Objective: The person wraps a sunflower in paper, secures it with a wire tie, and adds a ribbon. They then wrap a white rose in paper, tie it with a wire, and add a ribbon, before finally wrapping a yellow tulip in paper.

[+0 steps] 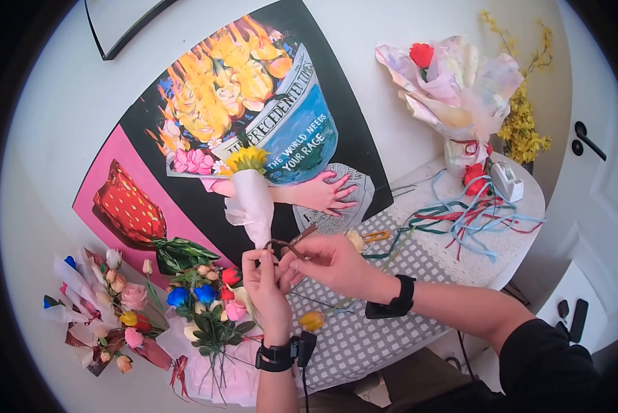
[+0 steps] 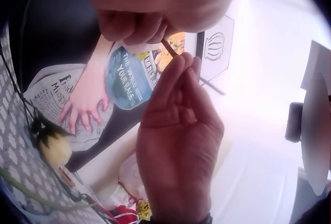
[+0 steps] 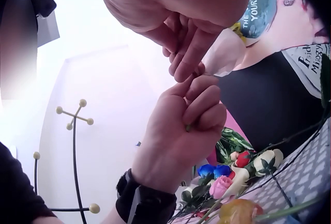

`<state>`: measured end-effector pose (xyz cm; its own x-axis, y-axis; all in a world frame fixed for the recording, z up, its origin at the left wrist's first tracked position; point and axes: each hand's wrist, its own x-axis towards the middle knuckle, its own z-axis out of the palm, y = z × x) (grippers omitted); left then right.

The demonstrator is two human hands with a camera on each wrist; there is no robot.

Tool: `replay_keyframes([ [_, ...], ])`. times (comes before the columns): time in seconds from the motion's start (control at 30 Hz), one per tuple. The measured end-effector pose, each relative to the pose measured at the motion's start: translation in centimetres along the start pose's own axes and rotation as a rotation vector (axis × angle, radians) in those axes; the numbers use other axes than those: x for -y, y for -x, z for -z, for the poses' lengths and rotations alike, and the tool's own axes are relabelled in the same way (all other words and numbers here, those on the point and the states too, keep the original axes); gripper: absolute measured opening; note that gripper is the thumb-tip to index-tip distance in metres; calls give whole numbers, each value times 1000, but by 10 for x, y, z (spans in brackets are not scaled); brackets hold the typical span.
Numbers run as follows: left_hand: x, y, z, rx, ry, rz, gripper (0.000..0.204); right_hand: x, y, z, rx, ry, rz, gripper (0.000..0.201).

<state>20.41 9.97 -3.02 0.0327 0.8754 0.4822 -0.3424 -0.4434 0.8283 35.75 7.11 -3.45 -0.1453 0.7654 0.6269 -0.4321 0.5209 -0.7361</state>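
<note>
A yellow sunflower in white paper stands upright above my left hand, which grips its gathered lower end. A bit of green stem shows at the curled fingers of the left hand in the right wrist view. My right hand pinches a brown ribbon close beside the left fingertips, with a loop of it at the paper's base. In the left wrist view the right hand has its fingertips together on the ribbon; the left hand is above, its grip partly hidden.
Bouquets and loose flowers lie at the left. A painting leans behind. At the right are a wrapped red rose, tangled ribbons and a tape dispenser. A yellow flower lies on the checked cloth.
</note>
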Motion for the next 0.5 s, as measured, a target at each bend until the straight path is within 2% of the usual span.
replay_keyframes([
  [0.03, 2, 1, -6, -45, 8, 12, 13, 4, 1, -2, 42, 96, 44, 18],
  [0.1, 3, 2, -6, -96, 15, 24, 13, 14, 3, -11, 13, 94, 59, 19],
  [0.17, 4, 5, 0, 11, -91, 6, 12, 16, 3, -13, -23, 94, 72, 22],
  [0.23, 5, 5, 1, 71, -143, 0, 11, 16, 0, -9, -165, 285, 184, 14],
  [0.27, 5, 5, 0, 168, -138, 0, 12, 14, -2, -6, -167, 285, 183, 14],
  [0.3, 5, 6, 0, 265, -132, -1, 12, 10, -5, -2, -262, 274, 190, 12],
  [0.33, 5, 7, -1, 266, -132, 1, 12, 9, -7, 0, -356, 262, 197, 9],
  [0.43, 7, 9, -6, 339, -154, -16, 13, 10, -7, 3, -359, 318, 178, 6],
  [0.5, 7, 10, -5, 297, -171, 17, 10, 13, -6, 3, -370, 365, 154, 7],
])
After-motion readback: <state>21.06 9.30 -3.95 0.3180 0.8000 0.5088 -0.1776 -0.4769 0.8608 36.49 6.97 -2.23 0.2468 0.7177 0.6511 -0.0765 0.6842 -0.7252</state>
